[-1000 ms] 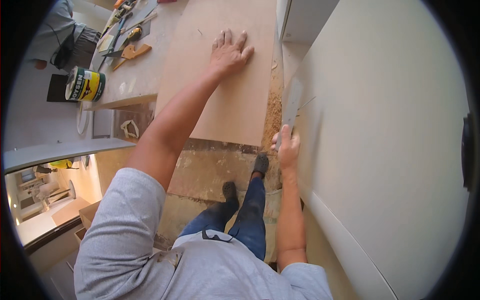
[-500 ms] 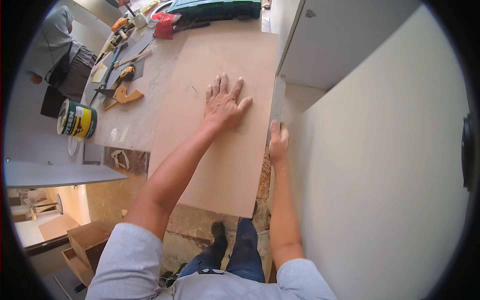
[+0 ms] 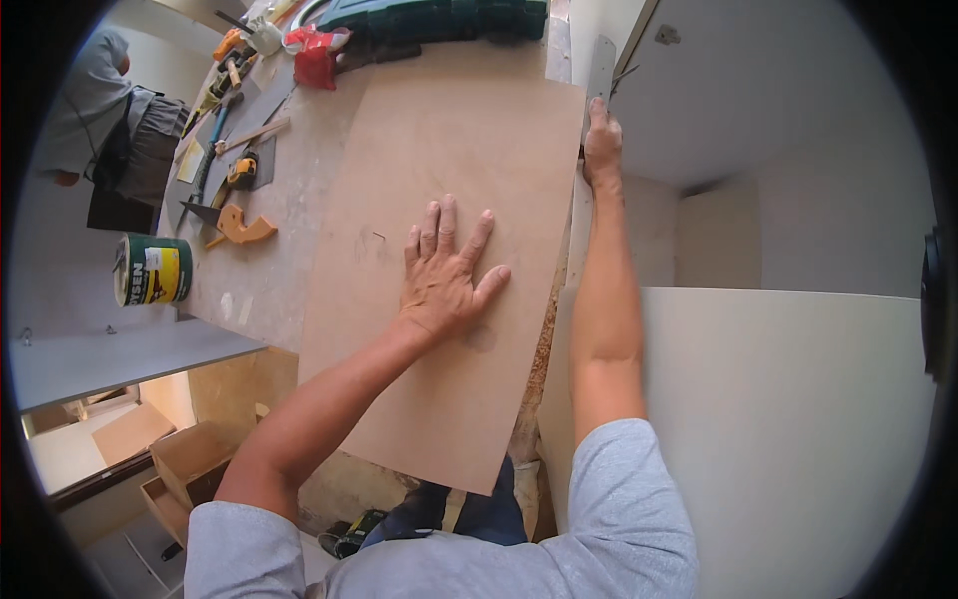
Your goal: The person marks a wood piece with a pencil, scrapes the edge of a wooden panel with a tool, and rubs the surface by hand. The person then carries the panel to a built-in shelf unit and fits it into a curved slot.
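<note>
Thin wooden board (image 3: 364, 285) lying on the surface (image 3: 284, 260), near end overhanging. The left hand (image 3: 444, 270) — flat, fingers spread — rests on it, presumably as a steadying weight; well apart, the right hand (image 3: 602, 150) grips a flat grey tool (image 3: 601, 70) upright beside the right edge, apparently aligned with it. Outward: paint tin (image 3: 153, 272) and green case (image 3: 439, 18), contents not discernible.

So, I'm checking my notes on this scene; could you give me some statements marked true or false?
1. The left hand lies on the board. True.
2. Its fingers are curled into a fist. False: the fingers are spread.
3. The right hand holds a long grey tool. True.
4. The round can is right of the board. False: the can is on its left.
</note>
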`<state>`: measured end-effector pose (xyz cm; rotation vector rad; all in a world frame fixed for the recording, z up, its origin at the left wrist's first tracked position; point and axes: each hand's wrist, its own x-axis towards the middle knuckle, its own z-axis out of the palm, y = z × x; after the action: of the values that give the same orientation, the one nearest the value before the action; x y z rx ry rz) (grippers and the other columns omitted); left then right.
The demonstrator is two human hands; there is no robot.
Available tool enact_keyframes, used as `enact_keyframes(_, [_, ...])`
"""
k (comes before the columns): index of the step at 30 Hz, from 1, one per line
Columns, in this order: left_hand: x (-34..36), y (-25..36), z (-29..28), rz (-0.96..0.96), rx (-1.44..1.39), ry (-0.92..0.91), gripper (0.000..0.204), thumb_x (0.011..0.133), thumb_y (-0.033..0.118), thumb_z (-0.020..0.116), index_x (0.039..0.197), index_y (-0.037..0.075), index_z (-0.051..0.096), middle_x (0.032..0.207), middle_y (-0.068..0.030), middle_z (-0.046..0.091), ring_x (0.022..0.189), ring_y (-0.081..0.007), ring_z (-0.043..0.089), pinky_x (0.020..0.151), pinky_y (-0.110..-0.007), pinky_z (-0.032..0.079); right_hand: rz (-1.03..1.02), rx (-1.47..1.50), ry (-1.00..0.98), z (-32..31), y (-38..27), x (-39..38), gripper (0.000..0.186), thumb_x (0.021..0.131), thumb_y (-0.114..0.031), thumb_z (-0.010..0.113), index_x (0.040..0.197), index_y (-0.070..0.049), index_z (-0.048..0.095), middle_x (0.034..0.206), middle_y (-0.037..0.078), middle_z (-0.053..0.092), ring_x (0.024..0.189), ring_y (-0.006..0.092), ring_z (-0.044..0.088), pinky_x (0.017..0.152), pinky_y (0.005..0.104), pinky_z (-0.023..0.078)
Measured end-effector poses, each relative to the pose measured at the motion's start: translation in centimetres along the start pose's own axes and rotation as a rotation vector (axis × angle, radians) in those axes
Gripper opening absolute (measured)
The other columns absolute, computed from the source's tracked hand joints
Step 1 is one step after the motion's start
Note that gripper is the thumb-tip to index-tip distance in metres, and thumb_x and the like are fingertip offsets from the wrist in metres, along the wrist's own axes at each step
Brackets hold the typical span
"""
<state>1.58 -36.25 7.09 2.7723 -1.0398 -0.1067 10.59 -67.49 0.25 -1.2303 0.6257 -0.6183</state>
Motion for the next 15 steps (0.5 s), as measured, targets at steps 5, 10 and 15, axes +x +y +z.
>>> enact_keyframes(5, [-0.1,-0.4,-0.3,0.007,0.017,0.025,0.078,0.097,0.063,0.052,0.163,0.024,0.035,0.169,-0.0255,0.018,0.158,-0.0425,0.012,0.125,-0.057,0.01,-0.195,-0.225,-0.004,-1.7,1.0,-13.5,0.049,0.109,-0.038,0.05,0.112,0.009,0.064,0.097,0.012,0.067,0.096,0.0237,0.063,0.087,0.0388,0.05])
enact_keyframes(10, [0.2,0.2,0.2,0.031,-0.008,0.068,0.077,0.098,0.064,0.05,0.163,0.023,0.036,0.168,-0.0261,0.022,0.157,-0.0423,0.015,0.125,-0.056,0.011,-0.034,-0.205,-0.074,-4.0,0.3,-19.1,0.044,0.109,-0.034,0.05,0.12,0.007,0.062,0.101,0.017,0.07,0.097,0.0269,0.064,0.09,0.0392,0.05])
enact_keyframes(15, [0.1,0.9,1.2,0.013,-0.01,0.121,0.076,0.1,0.065,0.047,0.162,0.024,0.037,0.169,-0.0253,0.022,0.158,-0.0395,0.016,0.126,-0.052,0.011,-0.031,-0.16,-0.049,-5.9,-0.3,-28.3,0.049,0.108,-0.039,0.05,0.116,0.008,0.062,0.102,0.021,0.07,0.095,0.0317,0.064,0.088,0.0414,0.05])
